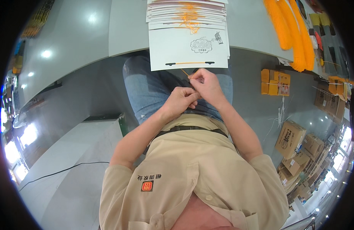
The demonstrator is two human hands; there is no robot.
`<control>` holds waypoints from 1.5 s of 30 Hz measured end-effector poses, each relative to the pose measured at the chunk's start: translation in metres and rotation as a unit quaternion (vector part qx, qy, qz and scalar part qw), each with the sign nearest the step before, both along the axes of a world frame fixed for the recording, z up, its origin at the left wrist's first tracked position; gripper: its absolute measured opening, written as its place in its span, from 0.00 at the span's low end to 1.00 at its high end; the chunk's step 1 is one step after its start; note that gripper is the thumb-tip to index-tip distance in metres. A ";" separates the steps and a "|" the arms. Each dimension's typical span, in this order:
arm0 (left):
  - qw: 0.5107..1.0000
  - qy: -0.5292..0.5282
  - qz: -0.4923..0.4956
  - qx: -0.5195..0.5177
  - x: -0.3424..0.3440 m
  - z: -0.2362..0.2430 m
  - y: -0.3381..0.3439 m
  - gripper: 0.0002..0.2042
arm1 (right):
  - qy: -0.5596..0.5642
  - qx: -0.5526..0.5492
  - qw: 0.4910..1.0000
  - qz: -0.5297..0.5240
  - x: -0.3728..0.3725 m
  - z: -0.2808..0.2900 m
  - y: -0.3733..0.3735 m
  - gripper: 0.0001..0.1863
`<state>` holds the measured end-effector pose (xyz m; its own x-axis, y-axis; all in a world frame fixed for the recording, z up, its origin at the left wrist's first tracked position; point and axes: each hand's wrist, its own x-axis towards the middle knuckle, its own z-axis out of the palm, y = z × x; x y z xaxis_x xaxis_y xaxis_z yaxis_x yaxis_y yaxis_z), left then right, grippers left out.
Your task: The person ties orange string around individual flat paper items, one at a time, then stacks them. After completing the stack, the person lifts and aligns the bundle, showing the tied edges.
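Observation:
My right hand (204,85) is closed in a pinch on a thin orange cord (184,72), just below the front sheet. Against it, lower and to the left, my left hand (180,99) has its fingers curled, apparently on the same cord. The front white printed sheet (173,46) lies at the table edge above my hands, with a horizontal orange strand between two black marks. Behind it is a fanned stack of white sheets (159,15) with loose orange threads (189,17) over them.
The grey table (73,27) runs across the top. Orange cord bundles (284,27) hang over its right edge. An orange package (275,82) and cardboard boxes (290,140) are on the right. At lower left are a pale low surface (77,138) and a black cable (62,170).

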<state>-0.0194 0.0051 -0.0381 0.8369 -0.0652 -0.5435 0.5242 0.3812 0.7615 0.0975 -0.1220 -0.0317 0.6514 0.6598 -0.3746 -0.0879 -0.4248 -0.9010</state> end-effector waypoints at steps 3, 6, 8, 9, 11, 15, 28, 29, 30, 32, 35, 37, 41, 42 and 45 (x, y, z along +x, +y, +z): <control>0.965 0.055 0.144 0.213 0.010 0.012 0.005 0.13 | 0.083 0.033 0.995 -0.052 0.002 -0.002 -0.006 0.07; 0.962 0.032 0.246 0.116 0.026 0.006 0.006 0.13 | 0.122 0.117 0.985 -0.047 -0.009 -0.003 -0.014 0.09; 0.954 0.029 0.271 0.123 0.030 -0.003 0.005 0.13 | 0.131 0.063 0.984 -0.107 -0.019 -0.004 -0.015 0.08; 0.951 0.026 0.270 0.150 0.029 -0.007 0.003 0.13 | 0.125 0.075 0.981 -0.127 -0.022 -0.005 -0.014 0.08; 0.954 0.028 0.242 0.175 0.024 -0.012 0.005 0.12 | 0.014 0.031 0.996 -0.078 -0.027 -0.004 -0.011 0.07; 0.971 0.032 0.179 0.153 0.014 -0.005 0.011 0.11 | -0.147 0.062 0.987 -0.023 -0.018 0.004 -0.002 0.07; 0.935 0.038 0.316 0.156 0.020 -0.002 0.009 0.10 | -0.057 0.057 0.976 -0.200 -0.013 -0.014 -0.026 0.07; 0.930 0.040 0.312 0.191 0.020 0.008 0.010 0.10 | -0.035 0.061 0.983 -0.168 -0.008 -0.016 -0.029 0.08; 0.934 -0.009 0.307 0.183 0.022 0.020 0.009 0.12 | -0.021 0.058 0.984 -0.168 -0.003 -0.017 -0.031 0.08; 0.929 -0.111 0.316 0.157 0.033 0.044 0.009 0.14 | 0.033 0.014 0.985 -0.166 0.009 -0.018 -0.029 0.11; 0.938 -0.122 0.325 -0.020 0.055 0.067 0.020 0.17 | 0.210 0.150 0.929 -0.266 0.028 -0.023 -0.011 0.14; 0.920 -0.129 0.333 -0.159 0.060 0.070 0.021 0.16 | 0.226 0.212 0.904 -0.292 0.037 -0.032 0.004 0.13; 0.919 -0.075 0.374 -0.098 0.060 0.066 0.013 0.17 | 0.173 0.259 0.900 -0.303 0.044 -0.047 0.016 0.10; 0.914 -0.067 0.392 -0.084 0.063 0.067 0.012 0.17 | 0.154 0.256 0.903 -0.308 0.044 -0.049 0.016 0.11; 0.881 -0.119 0.450 -0.080 0.094 0.070 0.021 0.17 | 0.140 0.250 0.908 -0.306 0.042 -0.052 0.011 0.13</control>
<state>0.0744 0.0258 0.0315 0.6771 0.6240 -0.3901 -0.2126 0.6734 0.7081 0.1391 -0.1110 -0.0837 0.8787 0.3406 -0.3345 -0.4245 0.2370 -0.8738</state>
